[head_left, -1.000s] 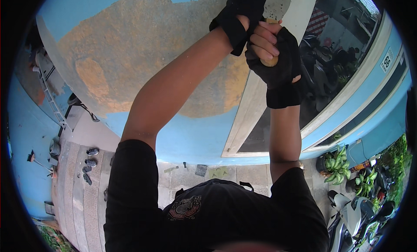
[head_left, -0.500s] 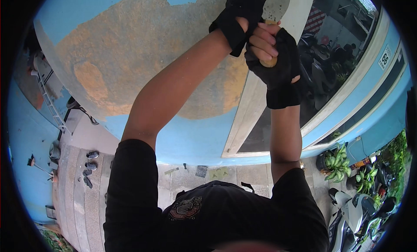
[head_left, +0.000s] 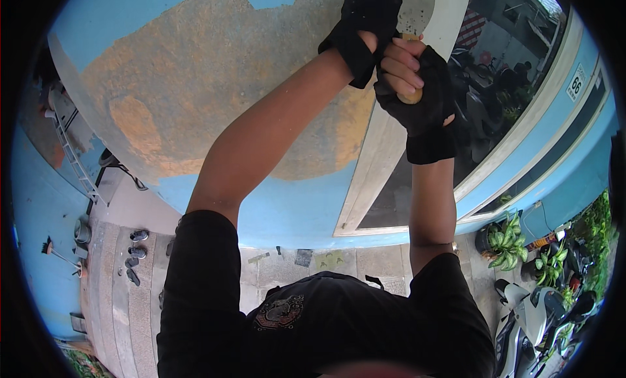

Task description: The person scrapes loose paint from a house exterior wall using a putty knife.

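Observation:
Up against the wall, my right hand (head_left: 417,91) wears a black fingerless glove and is closed around the wooden handle of a scraper (head_left: 416,13). The scraper's wide metal blade, speckled with dark spots, points upward beside a pale window frame (head_left: 450,19). My left hand (head_left: 368,29), in a matching glove, is raised right next to the blade and touches or overlaps my right hand; its fingers are mostly hidden. Left of both hands, the blue wall (head_left: 215,208) has a large bare patch (head_left: 215,85) of grey and orange-brown.
A dark window (head_left: 502,65) lies right of my hands. Down to the right stand potted plants (head_left: 507,243) and a white-and-black motorbike (head_left: 535,316). On the left are a ladder (head_left: 78,163), several shoes (head_left: 137,253) and a broom (head_left: 62,254). Paving (head_left: 267,270) runs below the wall.
Both hands have shifted slightly right and down in the picture, along with the scraper. The right hand's grip looks the same.

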The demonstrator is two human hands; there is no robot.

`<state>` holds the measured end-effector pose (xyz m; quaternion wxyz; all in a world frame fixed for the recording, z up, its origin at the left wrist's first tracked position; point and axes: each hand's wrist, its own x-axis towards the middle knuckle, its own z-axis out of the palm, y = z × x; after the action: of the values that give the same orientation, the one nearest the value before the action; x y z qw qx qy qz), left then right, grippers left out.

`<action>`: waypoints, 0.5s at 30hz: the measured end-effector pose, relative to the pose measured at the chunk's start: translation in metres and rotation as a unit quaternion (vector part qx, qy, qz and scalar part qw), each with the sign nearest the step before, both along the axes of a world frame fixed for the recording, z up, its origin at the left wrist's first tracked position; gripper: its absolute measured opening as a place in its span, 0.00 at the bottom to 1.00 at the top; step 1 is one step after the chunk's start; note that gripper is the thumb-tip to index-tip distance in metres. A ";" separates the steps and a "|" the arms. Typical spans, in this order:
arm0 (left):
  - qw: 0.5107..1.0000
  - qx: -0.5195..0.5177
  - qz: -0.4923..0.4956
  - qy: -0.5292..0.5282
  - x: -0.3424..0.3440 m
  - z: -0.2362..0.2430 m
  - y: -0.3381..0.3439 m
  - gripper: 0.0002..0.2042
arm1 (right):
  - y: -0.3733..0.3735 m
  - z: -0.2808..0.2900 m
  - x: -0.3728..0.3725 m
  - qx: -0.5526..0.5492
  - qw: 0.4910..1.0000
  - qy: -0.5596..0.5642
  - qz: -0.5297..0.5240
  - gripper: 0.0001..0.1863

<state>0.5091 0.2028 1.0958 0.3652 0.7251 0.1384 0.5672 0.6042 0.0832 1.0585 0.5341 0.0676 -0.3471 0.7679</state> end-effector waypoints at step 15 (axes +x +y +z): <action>0.999 -0.010 -0.011 -0.040 -0.015 0.000 -0.014 0.19 | 0.002 0.009 -0.011 0.008 0.999 -0.040 -0.020 0.16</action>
<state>0.4943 0.1887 1.0957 0.3838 0.6996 0.1207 0.5905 0.5932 0.0849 1.0673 0.5343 0.0345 -0.3757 0.7564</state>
